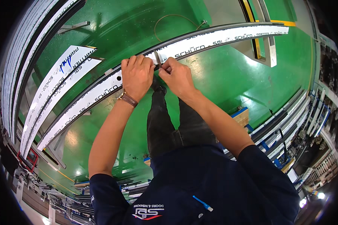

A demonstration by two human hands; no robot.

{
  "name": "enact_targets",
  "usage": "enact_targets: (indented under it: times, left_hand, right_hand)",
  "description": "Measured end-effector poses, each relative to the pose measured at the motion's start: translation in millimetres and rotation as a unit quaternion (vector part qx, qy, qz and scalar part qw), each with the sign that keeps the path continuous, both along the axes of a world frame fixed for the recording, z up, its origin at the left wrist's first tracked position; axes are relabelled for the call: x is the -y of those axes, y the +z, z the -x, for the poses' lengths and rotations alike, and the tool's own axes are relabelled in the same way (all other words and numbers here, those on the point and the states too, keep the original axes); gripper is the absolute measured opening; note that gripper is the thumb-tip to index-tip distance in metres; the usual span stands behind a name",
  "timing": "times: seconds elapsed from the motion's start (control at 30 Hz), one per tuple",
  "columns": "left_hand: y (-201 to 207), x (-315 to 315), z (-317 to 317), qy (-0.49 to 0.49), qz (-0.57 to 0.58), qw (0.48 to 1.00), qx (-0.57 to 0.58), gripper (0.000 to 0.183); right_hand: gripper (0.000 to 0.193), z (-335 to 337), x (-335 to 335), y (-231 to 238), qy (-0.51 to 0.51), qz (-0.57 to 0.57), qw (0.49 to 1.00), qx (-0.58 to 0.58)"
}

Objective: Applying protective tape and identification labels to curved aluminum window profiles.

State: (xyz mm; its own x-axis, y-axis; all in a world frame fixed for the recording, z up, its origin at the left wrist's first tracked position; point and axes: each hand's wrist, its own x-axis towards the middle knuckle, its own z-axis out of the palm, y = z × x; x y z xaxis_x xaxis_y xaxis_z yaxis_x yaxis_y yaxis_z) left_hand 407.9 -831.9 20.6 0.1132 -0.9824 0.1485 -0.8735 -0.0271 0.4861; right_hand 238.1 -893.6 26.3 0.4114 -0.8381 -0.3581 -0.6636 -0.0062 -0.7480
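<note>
A long metal profile [202, 45] in white printed protective film, with dark edges, runs across in front of me. My left hand [137, 77], a watch on its wrist, curls its fingers over the profile near its middle, thumb side toward my right hand. In my right hand [177, 78], thumb and fingers pinch the lower end of a short narrow grey metal strip [157, 57]. That strip lies across the white face of the profile, just right of my left fingertips. To the left of my left hand, a dark round hole [119, 78] shows in the film.
Two shorter film-covered profiles [50, 93] lie to the left, with a stack of long ones [17, 48] beyond. Metal support arms [266, 52] carry the profile at the right. More profiles sit on racks [278, 127] at the lower right. The floor [221, 78] is green.
</note>
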Motion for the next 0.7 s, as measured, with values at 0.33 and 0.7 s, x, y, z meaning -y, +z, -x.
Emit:
enact_targets:
  times: [0.33, 0.7]
  left_hand:
    - [-11, -11, 5, 0.081, 0.026, 0.996, -0.021, 0.016]
    - [-16, -18, 18, 0.241, 0.051, 0.964, -0.095, 0.015]
  right_hand:
    - [0.021, -14, 6, -6, 0.009, 0.036, 0.999, 0.003]
    - [0.022, -23, 16, -2, -0.008, 0.007, 1.0, -0.001]
